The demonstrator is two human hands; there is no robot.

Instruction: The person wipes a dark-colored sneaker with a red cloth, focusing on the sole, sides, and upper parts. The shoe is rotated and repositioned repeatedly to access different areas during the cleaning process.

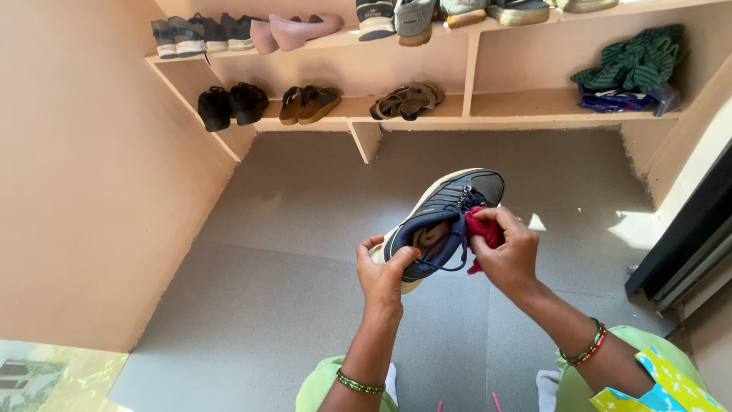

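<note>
Person stands or sits over a grey floor [290, 252], head view looking down. Left hand [383, 273] grips a dark navy sneaker [446, 217] by the heel end, fingers closed round the collar, thumb on the rim. Right hand [509, 248] has its fingers closed on a bunched red cloth [482, 233], pressed against the shoe's right side near the laces. Sneaker sits mid-frame, held in the air, toe pointing to 1 o'clock, white sole edge showing at 7 o'clock of it.

Step in hand, as a judgement: wiping the shoe's upper with the cloth. Next move likely calls for a steady left grip and turning the shoe so another face meets the cloth.

Counts: one sneaker in hand, one red cloth. Two-tier wall shelf [412, 114] at 12 o'clock. Lower tier: a pair of black shoes [231, 104], a pair of brown-green sandals [309, 104], a pair of tan strappy sandals [408, 100], so three pairs. Upper tier: dark sneakers [200, 34], pink flats [296, 30], more shoes cut off by the frame edge, exact number unclear. Green striped folded cloth [634, 62] on a blue bundle at 2 o'clock. Beaded bangles on both wrists
</note>
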